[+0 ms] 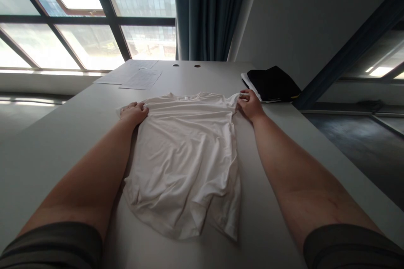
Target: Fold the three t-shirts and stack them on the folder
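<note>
A white short-sleeved T-shirt (183,147) lies spread on the table, its neckline at the far side and its hem towards me. Wrinkles run across the body, and the lower right hem is folded and uneven. My left hand (134,113) rests palm down over the sleeve on the left, fingers lying on the cloth and partly covering it. At the opposite shoulder, my right hand (250,104) pinches the edge of the other sleeve between thumb and fingers.
The shirt lies on a pale table (271,201). Several paper sheets (140,78) lie at its far left. A black folded item (273,84) sits on something white at the far right. Behind are a blue curtain (210,12) and windows (85,46).
</note>
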Available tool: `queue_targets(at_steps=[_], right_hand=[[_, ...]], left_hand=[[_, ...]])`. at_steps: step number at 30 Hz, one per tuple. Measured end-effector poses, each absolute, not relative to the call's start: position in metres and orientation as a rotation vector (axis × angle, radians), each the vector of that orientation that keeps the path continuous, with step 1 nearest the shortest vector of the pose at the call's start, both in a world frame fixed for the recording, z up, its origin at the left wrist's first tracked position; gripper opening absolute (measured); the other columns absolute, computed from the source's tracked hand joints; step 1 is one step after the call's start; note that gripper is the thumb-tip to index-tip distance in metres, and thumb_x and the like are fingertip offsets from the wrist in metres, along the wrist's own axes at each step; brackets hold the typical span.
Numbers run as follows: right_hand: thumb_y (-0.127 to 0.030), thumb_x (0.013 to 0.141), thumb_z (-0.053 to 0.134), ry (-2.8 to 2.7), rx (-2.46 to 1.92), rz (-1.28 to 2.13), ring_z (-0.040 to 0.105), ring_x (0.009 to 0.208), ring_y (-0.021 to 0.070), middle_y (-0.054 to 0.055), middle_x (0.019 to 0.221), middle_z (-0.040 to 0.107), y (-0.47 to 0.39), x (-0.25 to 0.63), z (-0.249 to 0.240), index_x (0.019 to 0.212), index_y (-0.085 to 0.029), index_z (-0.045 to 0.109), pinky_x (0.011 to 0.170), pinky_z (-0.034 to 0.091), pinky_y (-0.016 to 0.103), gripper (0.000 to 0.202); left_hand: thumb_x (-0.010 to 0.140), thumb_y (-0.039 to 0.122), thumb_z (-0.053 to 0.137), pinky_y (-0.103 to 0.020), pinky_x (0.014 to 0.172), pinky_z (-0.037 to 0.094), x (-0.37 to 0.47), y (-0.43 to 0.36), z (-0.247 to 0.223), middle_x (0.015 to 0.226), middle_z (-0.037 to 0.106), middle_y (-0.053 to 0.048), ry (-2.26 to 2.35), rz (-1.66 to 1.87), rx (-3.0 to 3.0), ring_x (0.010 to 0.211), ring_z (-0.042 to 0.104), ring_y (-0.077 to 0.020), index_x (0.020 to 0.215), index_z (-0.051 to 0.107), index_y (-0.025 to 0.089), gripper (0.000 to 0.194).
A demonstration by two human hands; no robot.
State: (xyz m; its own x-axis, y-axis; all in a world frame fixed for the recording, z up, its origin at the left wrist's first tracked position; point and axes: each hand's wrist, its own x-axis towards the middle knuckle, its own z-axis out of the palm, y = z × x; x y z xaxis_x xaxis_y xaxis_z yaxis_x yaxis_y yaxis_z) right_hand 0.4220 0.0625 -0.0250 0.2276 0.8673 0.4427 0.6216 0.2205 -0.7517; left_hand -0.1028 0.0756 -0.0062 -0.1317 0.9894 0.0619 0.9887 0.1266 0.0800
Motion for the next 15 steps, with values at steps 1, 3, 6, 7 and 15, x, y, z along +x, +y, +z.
queue_targets(at_steps=[1, 3, 6, 7, 15], right_hand=[[-0.031, 0.082, 0.064, -1.525, -1.530, 0.254, 0.065, 0.079, 0.0163, 0.005, 0.109, 0.070, 0.060, 0.420, -0.024, 0.127, -0.020, 0.057, 0.083, 0.054, 0.029, 0.047], [-0.028, 0.081, 0.063, -1.580, -1.602, 0.162, 0.061, 0.075, 0.0158, 0.005, 0.109, 0.071, 0.057, 0.417, -0.020, 0.128, -0.020, 0.061, 0.083, 0.052, 0.028, 0.048], [-0.027, 0.085, 0.059, -1.557, -1.645, 0.006, 0.059, 0.073, 0.0175, 0.005, 0.098, 0.070, 0.054, 0.416, -0.013, 0.130, -0.018, 0.062, 0.082, 0.051, 0.029, 0.046], [-0.028, 0.087, 0.058, -1.517, -1.651, -0.036, 0.060, 0.074, 0.0187, 0.005, 0.093, 0.069, 0.053, 0.417, -0.011, 0.131, -0.017, 0.062, 0.084, 0.051, 0.030, 0.045], [-0.020, 0.083, 0.061, -1.301, -2.066, -0.078, 0.065, 0.092, 0.0298, 0.012, 0.093, 0.070, 0.059, 0.438, -0.011, 0.098, -0.017, 0.071, 0.089, 0.050, 0.037, 0.019]], left_hand=[[0.100, 0.059, 0.031, -0.057, 0.123, 0.032, -0.103, 0.076, -0.006, 0.167, 0.040, -0.014, 2.354, 0.160, 2.065, 0.151, 0.041, -0.0376, 0.158, 0.049, 0.028, 0.068], [0.100, 0.058, 0.032, -0.057, 0.122, 0.033, -0.103, 0.076, -0.007, 0.166, 0.041, -0.013, 2.357, 0.164, 2.065, 0.150, 0.042, -0.0376, 0.157, 0.050, 0.028, 0.067], [0.099, 0.058, 0.033, -0.056, 0.122, 0.033, -0.104, 0.077, -0.007, 0.166, 0.042, -0.012, 2.364, 0.165, 2.058, 0.150, 0.042, -0.0376, 0.157, 0.050, 0.029, 0.067], [0.099, 0.059, 0.033, -0.056, 0.122, 0.033, -0.104, 0.077, -0.007, 0.166, 0.042, -0.012, 2.364, 0.163, 2.055, 0.150, 0.042, -0.0376, 0.157, 0.050, 0.029, 0.067], [0.099, 0.059, 0.031, -0.055, 0.122, 0.032, -0.104, 0.077, -0.009, 0.165, 0.043, -0.014, 2.361, 0.172, 2.058, 0.150, 0.043, -0.0375, 0.156, 0.051, 0.028, 0.069]])
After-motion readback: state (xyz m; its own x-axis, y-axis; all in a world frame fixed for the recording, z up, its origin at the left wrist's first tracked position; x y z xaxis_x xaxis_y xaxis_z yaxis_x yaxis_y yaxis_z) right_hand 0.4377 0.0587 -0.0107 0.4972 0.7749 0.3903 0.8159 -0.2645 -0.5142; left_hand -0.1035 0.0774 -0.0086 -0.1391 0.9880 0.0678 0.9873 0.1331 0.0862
